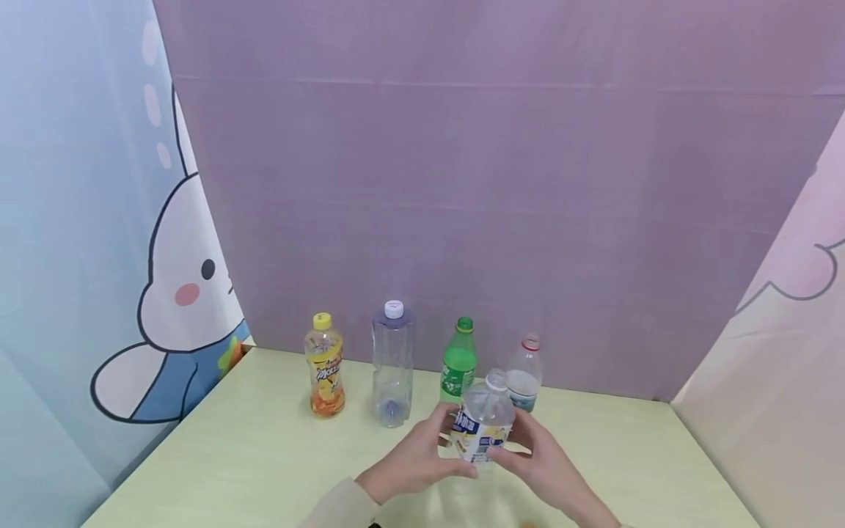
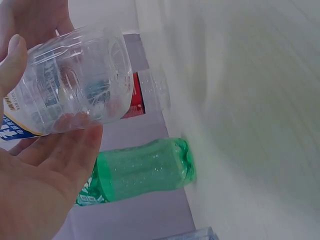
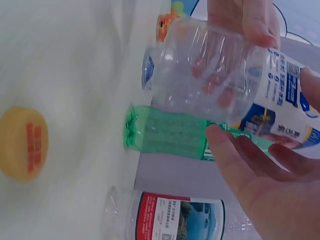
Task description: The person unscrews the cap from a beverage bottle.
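Observation:
A clear plastic bottle (image 1: 485,418) with a blue, white and yellow label is held upright above the table between both hands. Its neck shows no cap. My left hand (image 1: 419,455) grips its left side, fingers round the back and thumb toward the front. On the other side my right hand (image 1: 548,466) holds it, the thumb on the label. The left wrist view shows the bottle's base (image 2: 117,75) apart from the tabletop. Behind it stand a green bottle (image 1: 460,359) and a clear bottle with a red neck ring (image 1: 524,374), both partly hidden.
Farther left on the pale table (image 1: 264,462) stand a tall clear bottle with a white cap (image 1: 392,367) and a yellow-capped bottle with an orange label (image 1: 325,374). A yellow-orange cap (image 3: 24,144) lies near the right hand. A purple cloth (image 1: 449,183) hangs behind the table.

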A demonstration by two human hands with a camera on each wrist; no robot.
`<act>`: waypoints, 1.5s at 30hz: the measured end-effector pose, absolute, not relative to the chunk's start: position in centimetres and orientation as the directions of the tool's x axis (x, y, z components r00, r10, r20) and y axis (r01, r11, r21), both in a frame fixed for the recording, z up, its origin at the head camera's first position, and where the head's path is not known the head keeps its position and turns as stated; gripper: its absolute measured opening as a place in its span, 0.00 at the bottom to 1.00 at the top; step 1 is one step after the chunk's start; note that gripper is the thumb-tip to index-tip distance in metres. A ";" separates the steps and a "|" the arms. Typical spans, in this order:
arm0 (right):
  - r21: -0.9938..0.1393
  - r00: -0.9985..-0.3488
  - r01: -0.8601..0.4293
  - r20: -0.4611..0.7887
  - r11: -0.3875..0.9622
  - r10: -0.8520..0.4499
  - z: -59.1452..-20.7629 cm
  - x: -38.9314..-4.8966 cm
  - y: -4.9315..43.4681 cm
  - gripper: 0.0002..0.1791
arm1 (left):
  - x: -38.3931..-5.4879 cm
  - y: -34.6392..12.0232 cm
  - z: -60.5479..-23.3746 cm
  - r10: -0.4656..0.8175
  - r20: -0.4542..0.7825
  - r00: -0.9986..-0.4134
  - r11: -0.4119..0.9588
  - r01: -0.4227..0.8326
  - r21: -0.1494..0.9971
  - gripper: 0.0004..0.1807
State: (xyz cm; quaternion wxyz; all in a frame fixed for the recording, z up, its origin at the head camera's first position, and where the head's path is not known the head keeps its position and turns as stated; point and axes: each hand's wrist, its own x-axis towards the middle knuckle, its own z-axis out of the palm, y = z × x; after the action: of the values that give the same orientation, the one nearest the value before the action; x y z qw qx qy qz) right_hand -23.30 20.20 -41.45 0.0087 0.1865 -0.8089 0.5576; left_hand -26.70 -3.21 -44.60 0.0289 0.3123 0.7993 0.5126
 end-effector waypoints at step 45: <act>-0.824 -0.951 -0.232 0.303 0.517 0.056 -39.5 -24.1 27.6 0.42 | -28.0 -5.9 -41.9 0.105 0.735 -0.669 0.468 0.686 0.557 0.23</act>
State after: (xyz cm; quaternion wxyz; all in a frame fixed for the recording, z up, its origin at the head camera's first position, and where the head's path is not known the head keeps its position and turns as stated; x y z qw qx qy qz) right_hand -24.12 27.57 -39.48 0.1474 0.0510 -0.8584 0.4887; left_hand -28.03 -5.88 -41.89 -0.3215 0.2488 0.7942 0.4515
